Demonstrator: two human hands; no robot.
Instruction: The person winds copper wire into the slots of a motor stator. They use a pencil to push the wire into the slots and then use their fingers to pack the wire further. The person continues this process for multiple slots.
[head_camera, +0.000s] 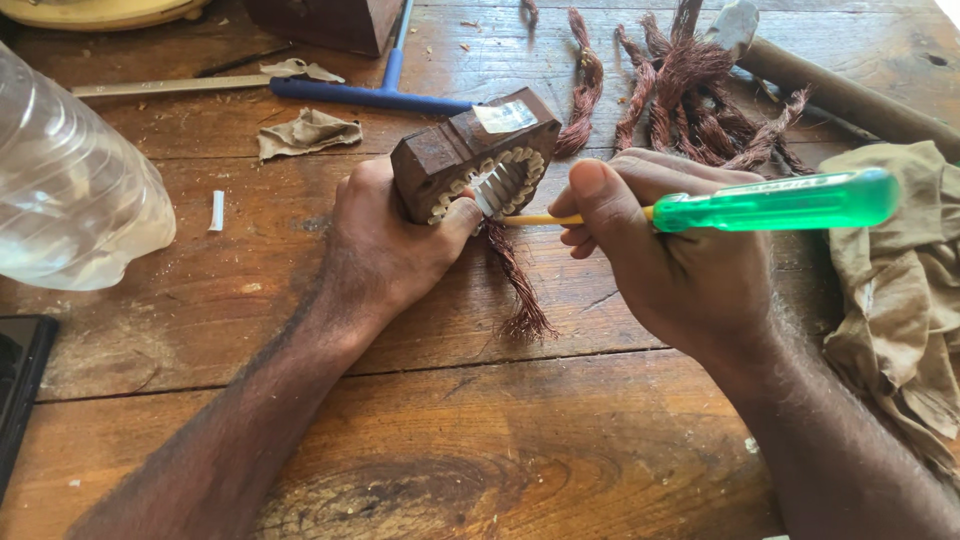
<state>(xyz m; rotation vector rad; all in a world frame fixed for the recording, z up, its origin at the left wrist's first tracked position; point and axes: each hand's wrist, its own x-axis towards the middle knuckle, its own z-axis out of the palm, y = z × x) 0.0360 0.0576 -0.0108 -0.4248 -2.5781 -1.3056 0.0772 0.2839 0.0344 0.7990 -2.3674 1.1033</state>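
Note:
My left hand (385, 245) grips a rusty brown motor stator (450, 150), tilted on the wooden table, its inner slots lined with pale insulation. A strand of copper wire (515, 285) hangs from it onto the table. My right hand (665, 250) holds a screwdriver with a clear green handle (790, 200). Its yellow shaft points left, and the tip sits inside the stator's opening.
Loose bundles of copper wire (690, 100) lie at the back right. A tan cloth (895, 290) lies at the right edge, a clear plastic bottle (70, 200) at the left. A blue-handled tool (370, 95), paper scraps (308, 132) and a wooden handle (850, 100) lie behind.

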